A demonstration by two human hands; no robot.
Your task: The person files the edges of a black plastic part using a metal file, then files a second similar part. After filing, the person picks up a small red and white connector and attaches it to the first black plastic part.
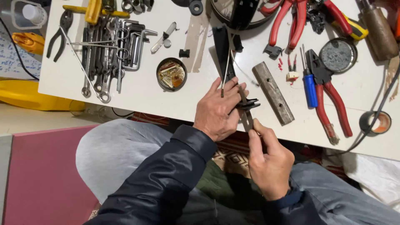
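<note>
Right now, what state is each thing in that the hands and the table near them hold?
Left hand: gripping the black part.
Right hand: pinching a thin metal tool.
Black part: lying on the white table, near end lifted.
Round tin: open.
Red-handled pliers: lying flat.

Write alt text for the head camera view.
A seated person's left hand steadies a long black plastic part at the edge of a white table, while the right hand grips a thin metal tool against it. Wrenches, red-handled pliers and a wooden block lie around.
</note>
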